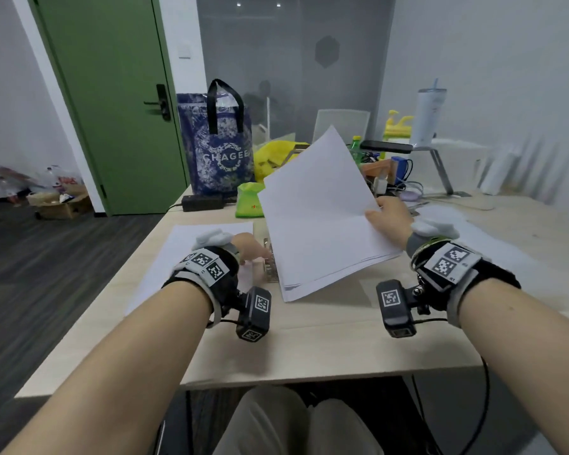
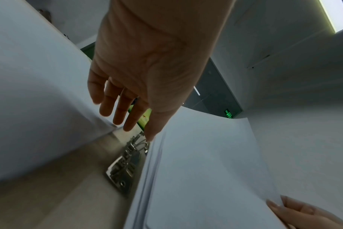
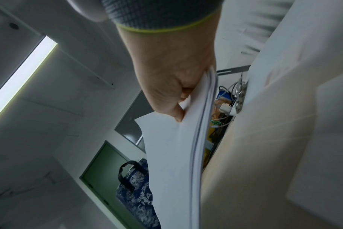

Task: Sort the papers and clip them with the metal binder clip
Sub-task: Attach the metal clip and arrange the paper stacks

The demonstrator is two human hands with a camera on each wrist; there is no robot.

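My right hand (image 1: pixel 390 218) pinches a stack of white papers (image 1: pixel 319 215) by its right edge, thumb on top, and holds it tilted up off the wooden table (image 1: pixel 326 339); the right wrist view shows the sheets' edges (image 3: pixel 198 147) fanned slightly. Metal binder clips (image 2: pixel 123 165) lie in a small clear box on the table just left of the stack's lower edge (image 1: pixel 270 267). My left hand (image 1: pixel 253 249) reaches over those clips with fingers straight (image 2: pixel 119 111), holding nothing. A single white sheet (image 1: pixel 184 254) lies flat under my left wrist.
A blue patterned tote bag (image 1: pixel 219 146), a green pouch (image 1: pixel 250 200), a yellow bag (image 1: pixel 271 156) and a black power adapter (image 1: pixel 202 202) stand at the table's far side. Cables, a laptop stand (image 1: pixel 440 169) and a tumbler (image 1: pixel 427 116) crowd the far right.
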